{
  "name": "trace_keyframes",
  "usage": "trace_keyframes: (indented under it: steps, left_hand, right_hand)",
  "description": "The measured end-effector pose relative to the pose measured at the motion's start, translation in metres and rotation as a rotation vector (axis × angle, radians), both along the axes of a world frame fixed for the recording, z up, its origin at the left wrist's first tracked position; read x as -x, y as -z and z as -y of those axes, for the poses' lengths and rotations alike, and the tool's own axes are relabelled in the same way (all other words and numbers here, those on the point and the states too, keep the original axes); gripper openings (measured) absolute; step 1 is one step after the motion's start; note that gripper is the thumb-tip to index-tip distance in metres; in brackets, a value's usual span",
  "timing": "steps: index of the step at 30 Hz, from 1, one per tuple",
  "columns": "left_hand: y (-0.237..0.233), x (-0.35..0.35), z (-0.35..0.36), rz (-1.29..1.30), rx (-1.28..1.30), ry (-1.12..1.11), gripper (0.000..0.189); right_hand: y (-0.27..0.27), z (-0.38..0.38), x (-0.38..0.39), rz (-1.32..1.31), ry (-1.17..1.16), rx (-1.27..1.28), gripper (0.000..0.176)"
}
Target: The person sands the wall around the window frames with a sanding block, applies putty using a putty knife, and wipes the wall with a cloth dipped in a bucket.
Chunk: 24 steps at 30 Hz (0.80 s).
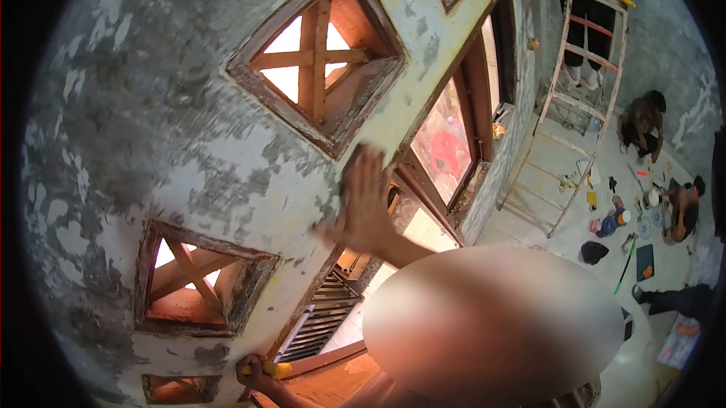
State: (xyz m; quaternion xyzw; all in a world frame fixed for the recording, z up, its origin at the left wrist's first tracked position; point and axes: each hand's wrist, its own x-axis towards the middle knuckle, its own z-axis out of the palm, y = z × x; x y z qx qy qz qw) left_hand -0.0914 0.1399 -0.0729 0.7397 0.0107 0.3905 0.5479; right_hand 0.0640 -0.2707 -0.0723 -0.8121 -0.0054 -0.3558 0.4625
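Observation:
My right hand (364, 207) lies flat against the patchy grey wall (98, 128), fingers stretched out and thumb spread to the side. A dark edge shows beside its fingertips, just below the corner of a diamond-shaped wooden window frame (249, 52). My left hand (255, 372), at the lower left, is closed around a yellow-handled tool (278, 370); its working end is hidden. That hand is close to the door frame's edge and a smaller framed opening (181, 388). Between the two hands sits another opening with crossed wooden bars (189, 276).
Far below, a worn ladder (560, 98) stands on the pale floor, a person (590, 30) behind it. Several people sit at the right among tools, bags and tubs. An open doorway with a dark slatted gate (325, 317) is beside the wall. A blurred oval covers the lower middle.

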Motion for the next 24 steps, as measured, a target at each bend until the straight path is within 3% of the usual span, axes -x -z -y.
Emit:
trace_keyframes:
  steps: [1, 3, 5, 7, 10, 12, 14, 17, 19, 21, 24]
  left_hand:
    - [-0.002, -0.001, 0.004, -0.004, -0.010, 0.013, 0.006]
    - [-0.004, 0.001, 0.007, -0.014, -0.016, -0.019, 0.007]
    - [-0.005, 0.001, 0.011, -0.030, -0.012, -0.020, 0.006]
    - [-0.006, 0.003, 0.013, -0.026, 0.059, -0.013, 0.005]
    - [-0.004, 0.003, 0.009, -0.020, 0.032, -0.015, 0.005]
    - [0.000, 0.002, 0.004, -0.009, -0.019, -0.029, 0.006]
    - [-0.001, 0.001, 0.003, -0.006, -0.018, 0.014, 0.007]
    - [-0.001, 0.002, -0.001, -0.024, -0.018, 0.013, 0.007]
    - [-0.005, 0.002, 0.009, -0.006, 0.001, 0.011, 0.008]
    - [-0.005, 0.004, 0.013, -0.013, 0.023, -0.006, 0.008]
    - [-0.004, 0.004, 0.008, 0.004, 0.016, 0.001, 0.008]
  right_hand:
    - [-0.003, 0.007, 0.000, -0.004, 0.013, -0.010, 0.119]
    - [-0.012, 0.039, -0.013, -0.156, 0.093, 0.235, 0.119]
    - [-0.003, 0.107, -0.088, 0.143, 0.308, -0.071, 0.119]
    - [-0.040, 0.181, -0.112, -0.028, 0.321, -0.509, 0.113]
    - [-0.027, 0.140, -0.102, 0.005, 0.387, -0.278, 0.111]
    - [-0.023, 0.066, -0.044, -0.171, 0.218, -0.109, 0.117]
    - [0.001, 0.009, -0.005, -0.044, 0.082, 0.023, 0.120]
    - [-0.021, 0.051, -0.022, -0.162, 0.168, 0.155, 0.118]
    - [-0.022, 0.120, -0.085, 0.067, 0.305, -0.143, 0.115]
    - [-0.049, 0.185, -0.107, 0.008, 0.326, -0.410, 0.108]
    - [-0.032, 0.140, -0.100, -0.026, 0.382, -0.273, 0.108]
